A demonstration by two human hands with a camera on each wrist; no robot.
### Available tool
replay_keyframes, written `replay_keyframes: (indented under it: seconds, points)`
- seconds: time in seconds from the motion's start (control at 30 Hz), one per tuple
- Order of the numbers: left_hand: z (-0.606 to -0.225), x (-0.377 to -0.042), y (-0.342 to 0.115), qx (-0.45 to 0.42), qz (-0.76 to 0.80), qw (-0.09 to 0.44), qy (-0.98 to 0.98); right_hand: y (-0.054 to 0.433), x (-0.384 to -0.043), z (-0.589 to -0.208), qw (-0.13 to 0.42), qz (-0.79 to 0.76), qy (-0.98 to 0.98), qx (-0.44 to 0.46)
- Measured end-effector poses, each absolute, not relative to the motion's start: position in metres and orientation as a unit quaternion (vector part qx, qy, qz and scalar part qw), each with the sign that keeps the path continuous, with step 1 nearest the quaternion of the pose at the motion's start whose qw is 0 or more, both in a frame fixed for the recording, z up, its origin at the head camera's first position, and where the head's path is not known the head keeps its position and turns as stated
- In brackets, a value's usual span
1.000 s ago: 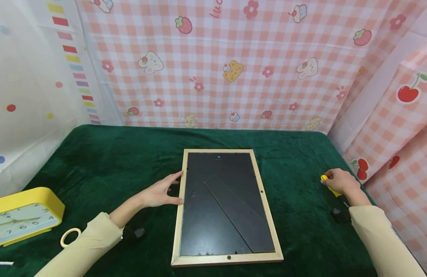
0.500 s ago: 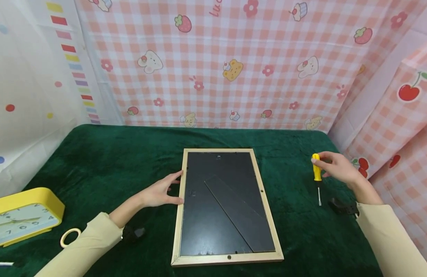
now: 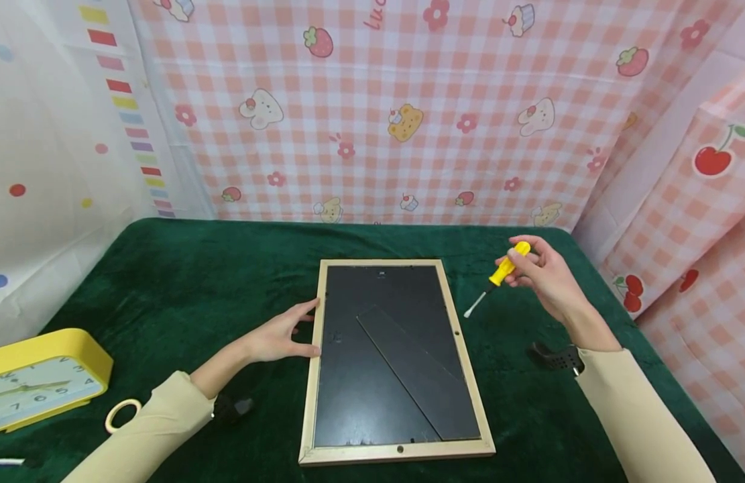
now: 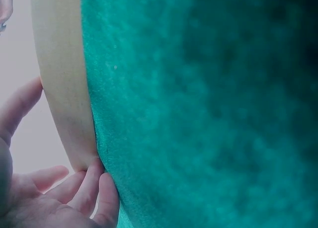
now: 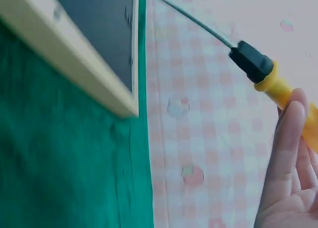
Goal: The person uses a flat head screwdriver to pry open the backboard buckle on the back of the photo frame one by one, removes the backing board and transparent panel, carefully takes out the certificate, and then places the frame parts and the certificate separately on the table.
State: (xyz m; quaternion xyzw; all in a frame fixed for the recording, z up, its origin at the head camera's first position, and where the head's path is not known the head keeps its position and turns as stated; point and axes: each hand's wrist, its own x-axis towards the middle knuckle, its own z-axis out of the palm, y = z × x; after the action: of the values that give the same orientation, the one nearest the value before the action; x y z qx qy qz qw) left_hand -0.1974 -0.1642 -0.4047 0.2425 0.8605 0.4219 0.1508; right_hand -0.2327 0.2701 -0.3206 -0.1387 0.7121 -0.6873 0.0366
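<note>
Yellow-handled screwdriver point(image 3: 497, 278): held between thumb and fingers of our right hand point(image 3: 550, 275), slanting down ahead of that grip; we would settle the hold before pressing
Picture frame point(image 3: 360, 362): back up, between our two hands; our left hand point(image 3: 280, 337) rests relaxed fingertips on its near edge, not gripping; we would brace it evenly
Easel leg point(image 3: 417, 376): inward from both grips; we would keep metal off it
Screwdriver tip point(image 3: 467, 314): cut off in the right wrist view; its height and exact shape we cannot tell
</note>
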Motion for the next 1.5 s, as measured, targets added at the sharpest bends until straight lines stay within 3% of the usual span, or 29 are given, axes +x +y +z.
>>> replay_keyframes:
  seconds: [0.67,0.83,1.0,1.17,1.5]
  points:
    - [-0.406,-0.198,-0.166,0.245,0.421,0.150,0.860,0.163,-0.245,-0.341,0.105,-0.718,0.670,-0.158]
    - [-0.405,-0.198,-0.166,0.245,0.418,0.151,0.862,0.132,-0.252,-0.348,0.131,-0.756,0.627,-0.132]
    - [-0.405,-0.198,-0.165,0.244,0.416,0.152,0.863,0.112,-0.258,-0.356,0.121,-0.780,0.606,-0.097]
    - [-0.404,-0.198,-0.165,0.247,0.416,0.151,0.862,0.102,-0.263,-0.366,0.108,-0.784,0.608,-0.061]
    - [-0.403,-0.198,-0.165,0.247,0.413,0.159,0.862,0.091,-0.265,-0.385,0.132,-0.772,0.622,0.000]
